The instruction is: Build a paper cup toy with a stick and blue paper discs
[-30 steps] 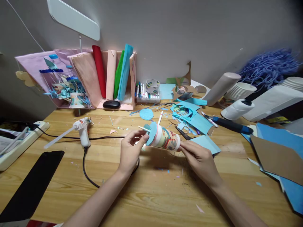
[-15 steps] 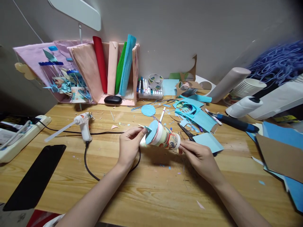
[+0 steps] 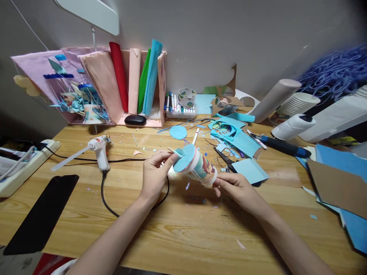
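I hold a patterned paper cup [image 3: 200,168] on its side above the wooden table [image 3: 177,229]. A blue paper disc [image 3: 184,158] covers the cup's end that faces me. My left hand [image 3: 155,175] pinches a thin white stick [image 3: 175,152] that pokes out of the disc. My right hand [image 3: 237,189] grips the cup's other end from below. A second blue disc [image 3: 178,132] and a white marker [image 3: 195,136] lie just behind the cup.
A white glue gun [image 3: 99,152] with its black cord [image 3: 107,198] lies left of my hands. A black phone [image 3: 40,212] and a power strip [image 3: 20,168] sit at the far left. Blue paper scraps [image 3: 235,139], scissors [image 3: 225,158], stacked paper cups [image 3: 298,105] and cardboard [image 3: 338,187] crowd the right.
The cup has tilted, its disc end rising and turning more toward me. My right hand has shifted lower under the cup. My view has dropped slightly.
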`<act>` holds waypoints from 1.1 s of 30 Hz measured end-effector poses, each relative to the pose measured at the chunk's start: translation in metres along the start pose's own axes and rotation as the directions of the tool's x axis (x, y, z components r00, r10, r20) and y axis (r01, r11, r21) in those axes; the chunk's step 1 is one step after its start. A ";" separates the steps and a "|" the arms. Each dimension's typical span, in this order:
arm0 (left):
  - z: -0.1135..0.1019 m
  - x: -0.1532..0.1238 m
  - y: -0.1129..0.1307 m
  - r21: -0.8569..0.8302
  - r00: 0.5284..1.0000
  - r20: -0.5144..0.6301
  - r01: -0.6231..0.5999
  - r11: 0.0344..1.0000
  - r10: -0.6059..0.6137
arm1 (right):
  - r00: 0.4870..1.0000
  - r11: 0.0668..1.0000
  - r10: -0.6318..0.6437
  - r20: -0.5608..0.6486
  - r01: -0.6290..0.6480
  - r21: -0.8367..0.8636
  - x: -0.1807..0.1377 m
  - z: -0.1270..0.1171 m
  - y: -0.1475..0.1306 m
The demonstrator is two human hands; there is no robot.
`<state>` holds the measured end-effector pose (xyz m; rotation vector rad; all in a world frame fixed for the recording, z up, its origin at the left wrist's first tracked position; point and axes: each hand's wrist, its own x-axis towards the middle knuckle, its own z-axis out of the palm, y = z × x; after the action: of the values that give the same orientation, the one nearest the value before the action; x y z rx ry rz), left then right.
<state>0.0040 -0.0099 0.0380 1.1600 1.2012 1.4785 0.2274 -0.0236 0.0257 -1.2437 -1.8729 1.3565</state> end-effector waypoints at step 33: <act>0.000 -0.001 -0.004 -0.260 0.984 0.013 0.174 0.950 -0.177 | 0.981 0.954 0.066 0.184 -0.116 0.275 -0.003 0.010 0.010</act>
<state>0.0049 -0.0102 0.0335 0.8475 1.0511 1.4568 0.2243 -0.0297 0.0132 -1.1055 -1.6702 1.7642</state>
